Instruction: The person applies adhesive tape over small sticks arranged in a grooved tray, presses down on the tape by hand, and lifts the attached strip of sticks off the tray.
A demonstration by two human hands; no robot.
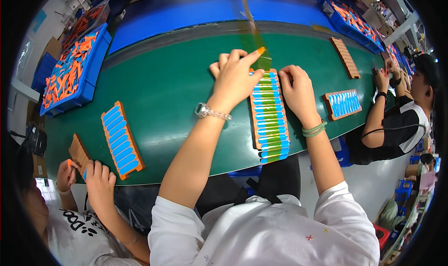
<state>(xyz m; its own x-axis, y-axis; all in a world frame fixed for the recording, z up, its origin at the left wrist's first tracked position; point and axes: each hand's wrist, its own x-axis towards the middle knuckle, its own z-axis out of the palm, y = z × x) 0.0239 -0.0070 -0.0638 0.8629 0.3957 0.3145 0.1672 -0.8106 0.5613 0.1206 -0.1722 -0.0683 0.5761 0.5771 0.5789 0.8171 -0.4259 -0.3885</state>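
An orange-brown slotted tray (pixel 256 126) lies lengthwise before me, filled with blue flat sticks (pixel 274 139). Yellow-green see-through tape (pixel 269 109) runs down its middle and rises, blurred, beyond its far end. My left hand (pixel 234 78) is over that far end, thumb at the tray's corner and index finger stretched towards the tape. This finger's tip is covered in orange; the thumb and index stand apart, with the other fingers bent. At the tray's right edge, my right hand (pixel 298 91) has curled fingers, thumb close to index; anything pinched between them is hidden.
Left on the green table (pixel 172 93) lies another tray of blue sticks (pixel 122 142); a third filled tray (pixel 344 103) and a bare one (pixel 345 58) are right. Blue bins (pixel 88 86) (pixel 343 25) hold orange and blue pieces. Co-workers (pixel 100 186) (pixel 396 107) sit either side.
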